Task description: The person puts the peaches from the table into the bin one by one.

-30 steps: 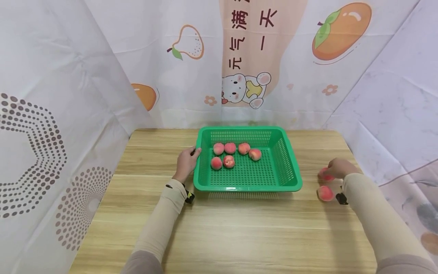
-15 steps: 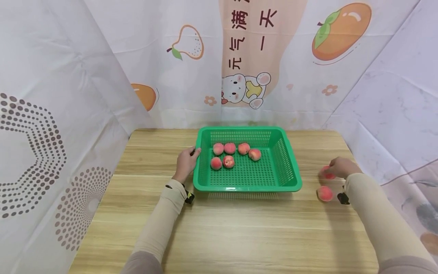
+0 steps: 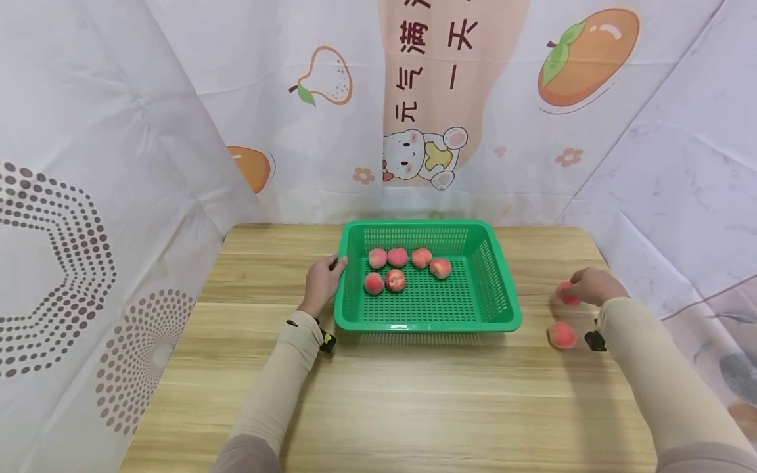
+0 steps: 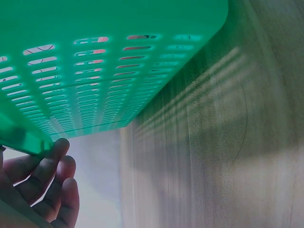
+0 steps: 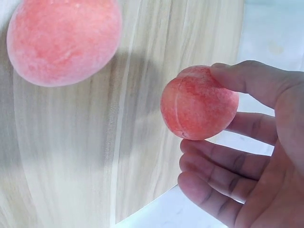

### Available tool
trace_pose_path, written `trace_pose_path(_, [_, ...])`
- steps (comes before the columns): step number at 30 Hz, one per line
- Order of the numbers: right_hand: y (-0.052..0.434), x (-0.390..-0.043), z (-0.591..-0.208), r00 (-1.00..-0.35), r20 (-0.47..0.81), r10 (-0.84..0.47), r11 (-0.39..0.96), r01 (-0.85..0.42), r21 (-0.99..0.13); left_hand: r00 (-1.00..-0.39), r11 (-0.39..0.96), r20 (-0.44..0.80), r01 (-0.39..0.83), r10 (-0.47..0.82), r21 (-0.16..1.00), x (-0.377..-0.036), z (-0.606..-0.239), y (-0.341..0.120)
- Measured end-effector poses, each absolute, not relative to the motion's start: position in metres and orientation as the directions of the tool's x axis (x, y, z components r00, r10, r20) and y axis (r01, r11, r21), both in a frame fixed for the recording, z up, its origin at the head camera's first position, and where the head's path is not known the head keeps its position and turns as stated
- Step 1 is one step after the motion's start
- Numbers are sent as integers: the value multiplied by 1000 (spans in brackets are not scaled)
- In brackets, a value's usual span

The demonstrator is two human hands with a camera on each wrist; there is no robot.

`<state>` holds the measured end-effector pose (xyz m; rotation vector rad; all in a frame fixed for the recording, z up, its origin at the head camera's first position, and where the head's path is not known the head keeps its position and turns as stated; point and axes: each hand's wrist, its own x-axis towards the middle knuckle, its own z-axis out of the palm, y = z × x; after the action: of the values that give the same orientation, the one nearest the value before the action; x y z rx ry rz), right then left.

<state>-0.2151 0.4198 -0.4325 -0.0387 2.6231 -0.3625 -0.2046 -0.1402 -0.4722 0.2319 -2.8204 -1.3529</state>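
Observation:
At the right of the table, my right hand (image 3: 598, 287) pinches a peach (image 5: 197, 104) between thumb and fingers. In the right wrist view the thumb lies on one side of the fruit, with fingertips along the other. A second peach (image 3: 561, 335) rests on the wood just nearer the body. My left hand (image 3: 321, 282) holds the left rim of a green plastic basket (image 3: 426, 326), its thumb over the edge and its fingers (image 4: 66, 166) under the lip in the left wrist view. Several peaches (image 3: 395, 280) lie inside, mostly in the left and back part.
The slotted basket stands toward the back of the wooden table (image 3: 449, 401). Printed curtains (image 3: 331, 131) hang behind the table and along both sides. A small black device (image 3: 594, 340) is strapped at the right wrist, another (image 3: 328, 340) at the left.
My right hand has shifted slightly toward the back and right, with the peach between its fingers. My left hand, the basket and the fruit in it have kept their places.

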Motion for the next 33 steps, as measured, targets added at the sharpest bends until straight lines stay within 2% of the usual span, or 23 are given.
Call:
trace_pose_path(19, [418,-224,-423,-913,-400,-85,962,29,-270,-989,619,-52,-127,-139,775,-205,-472,-139])
trace_pose_path(33, [405,-242,-397,-935,-342,-89,969,-2,-247,-989,620,-54,-130,-140,774,-205,-474,-140])
